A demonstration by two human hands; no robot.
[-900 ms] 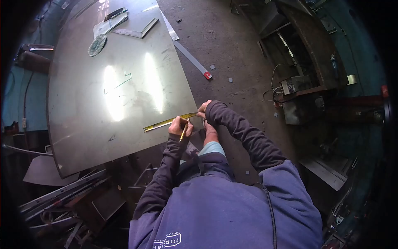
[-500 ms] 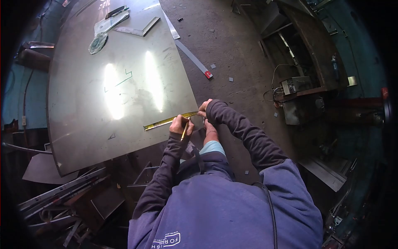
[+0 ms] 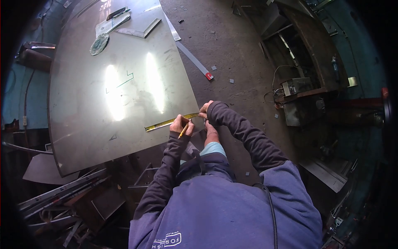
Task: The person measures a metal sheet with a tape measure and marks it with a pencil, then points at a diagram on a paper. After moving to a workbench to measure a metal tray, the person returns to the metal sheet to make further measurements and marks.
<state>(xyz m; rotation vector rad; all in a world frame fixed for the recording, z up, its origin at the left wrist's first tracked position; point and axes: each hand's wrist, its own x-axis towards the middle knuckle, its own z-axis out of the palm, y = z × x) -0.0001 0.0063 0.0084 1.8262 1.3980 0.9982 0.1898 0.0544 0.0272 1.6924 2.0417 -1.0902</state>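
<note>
A yellow tape measure point(image 3: 159, 125) lies extended across the near part of the metal sheet point(image 3: 83, 137). My left hand point(image 3: 181, 125) is closed around a yellow pencil point(image 3: 183, 132) and rests at the tape's lower edge. At the sheet's right edge, my right hand point(image 3: 204, 110) grips the other end of the tape; its case is mostly hidden. Green marker lines point(image 3: 125, 80) and a small drawn triangle point(image 3: 113, 137) show on the sheet.
A metal square point(image 3: 143, 32), a round greenish pad point(image 3: 99, 44) and a cloth or paper point(image 3: 108, 25) lie farther up the sheet. A red-tipped metal strip point(image 3: 195, 60) sticks out past its right edge. Metal lengths point(image 3: 66, 189) are stacked at lower left.
The pencil in my left hand has tilted, its rear end swinging slightly left. Both hands stay in nearly the same places on the tape.
</note>
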